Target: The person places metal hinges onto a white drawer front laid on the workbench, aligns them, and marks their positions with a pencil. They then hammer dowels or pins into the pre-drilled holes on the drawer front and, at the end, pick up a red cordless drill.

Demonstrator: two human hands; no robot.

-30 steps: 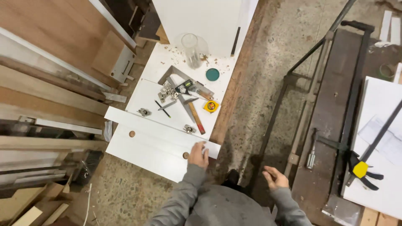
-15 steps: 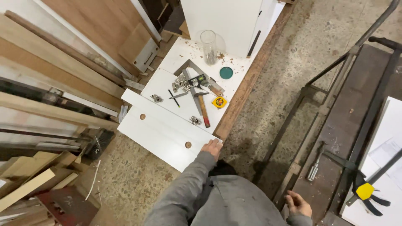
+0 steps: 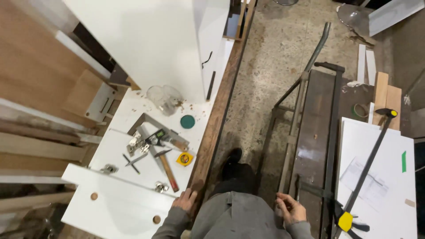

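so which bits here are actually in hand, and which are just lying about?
In hand:
- white panel, left hand resting on its corner
- metal frame, right hand at its lower end

Lying about:
- hammer
- yellow tape measure
- green lid
- clear jar
- steel square
- hinges
- bar clamp

hammer on panel | jar behind | clamp far right
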